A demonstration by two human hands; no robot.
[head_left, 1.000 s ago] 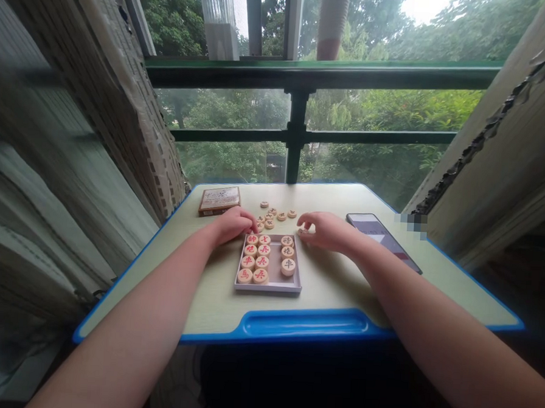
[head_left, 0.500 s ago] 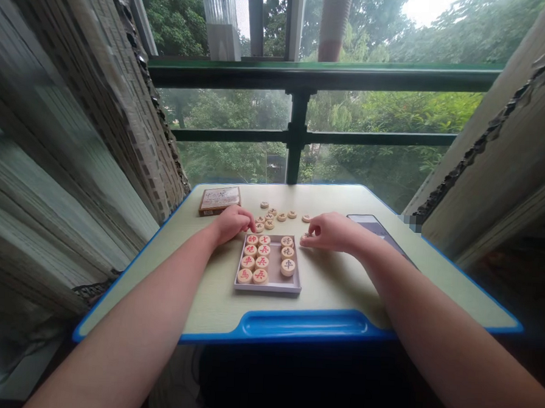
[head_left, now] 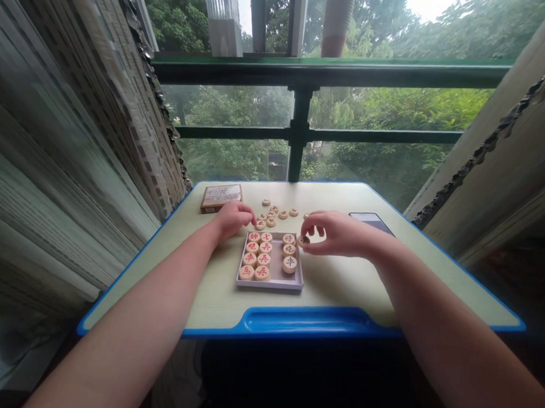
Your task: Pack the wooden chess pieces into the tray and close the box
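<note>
Held piece: a round wooden game piece [head_left: 303, 240] with a dark character, at the right wall of the tray [head_left: 269, 285], near its far corner.
Right hand: the right hand [head_left: 339, 233] pinches that piece between thumb and fingers, just right of the tray.
Red pieces: eight red pieces [head_left: 264, 260] stand face up inside the tray, in two columns of four along its left side.
Dark pieces: three dark pieces [head_left: 289, 264] line the tray's right side, a bare strip between them and the red ones.
Loose pieces: a scatter of loose pieces [head_left: 271, 221] lies beyond the tray (some overlap, so the count is unsure).
Left hand: the left hand [head_left: 233, 219], fingers curled, reaches past the tray's far left corner to the nearest loose pieces; whether it grips one, I cannot tell.
Flat box: a flat box [head_left: 222, 193] with a printed top, beyond the tray to the left.
Phone: a phone [head_left: 371, 219] right of the tray, partly hidden by the right arm.
Table: a pale, blue-edged table [head_left: 221, 305] under the tray.
Railing: a green railing [head_left: 243, 73] and trees, far behind the tray.
</note>
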